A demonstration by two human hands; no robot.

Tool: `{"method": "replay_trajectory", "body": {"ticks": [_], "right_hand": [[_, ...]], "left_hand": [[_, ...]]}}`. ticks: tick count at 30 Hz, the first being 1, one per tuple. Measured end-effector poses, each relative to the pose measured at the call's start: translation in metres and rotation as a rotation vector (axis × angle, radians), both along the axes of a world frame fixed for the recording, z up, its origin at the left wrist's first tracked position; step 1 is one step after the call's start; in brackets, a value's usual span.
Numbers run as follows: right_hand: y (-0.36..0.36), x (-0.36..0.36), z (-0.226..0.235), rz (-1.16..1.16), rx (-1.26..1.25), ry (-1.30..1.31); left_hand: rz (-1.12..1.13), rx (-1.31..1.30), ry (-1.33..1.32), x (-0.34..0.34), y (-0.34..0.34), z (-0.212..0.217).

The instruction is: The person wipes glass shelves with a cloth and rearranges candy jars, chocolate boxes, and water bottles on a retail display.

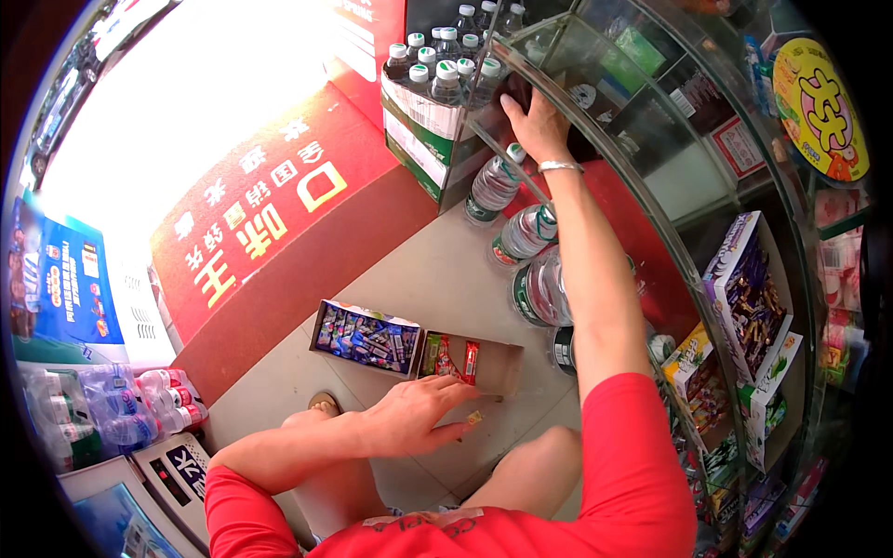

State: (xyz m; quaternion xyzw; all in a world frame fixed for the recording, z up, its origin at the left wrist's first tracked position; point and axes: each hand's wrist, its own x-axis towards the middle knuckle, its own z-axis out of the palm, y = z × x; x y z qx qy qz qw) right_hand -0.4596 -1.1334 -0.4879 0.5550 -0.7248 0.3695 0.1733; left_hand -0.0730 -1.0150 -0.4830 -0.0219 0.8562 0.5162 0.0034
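My left hand (419,414) hovers palm down just on my side of two open boxes on the floor, its fingers stretched out. Close to its thumb shows a small yellow scrap (474,418); whether they touch, I cannot tell. One box (367,337) is packed with small purple-wrapped sweets. Beside it, an open carton (499,365) contains a few red and green packets (451,358). My right hand (539,121) reaches far forward to the glass shelf unit (605,121). Its thumb lies against something dark (514,89), and its other fingers are mostly hidden.
Large water bottles (526,232) line the floor under my right arm. A case of bottles (419,139) stands beyond, beside a red step (270,214). Sweet boxes (744,288) fill shelves at right. Wrapped drink packs (112,405) sit at left.
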Motion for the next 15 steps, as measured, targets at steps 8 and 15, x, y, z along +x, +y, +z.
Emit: {"method": "replay_trajectory", "body": {"ticks": [8, 15], "right_hand": [[0.084, -0.003, 0.022, 0.353, 0.315, -0.051], [0.210, 0.023, 0.028, -0.136, 0.243, -0.109]], "left_hand": [[-0.089, -0.056, -0.051, -0.020, -0.008, -0.017], [-0.142, -0.047, -0.054, -0.014, -0.032, -0.026]]}}
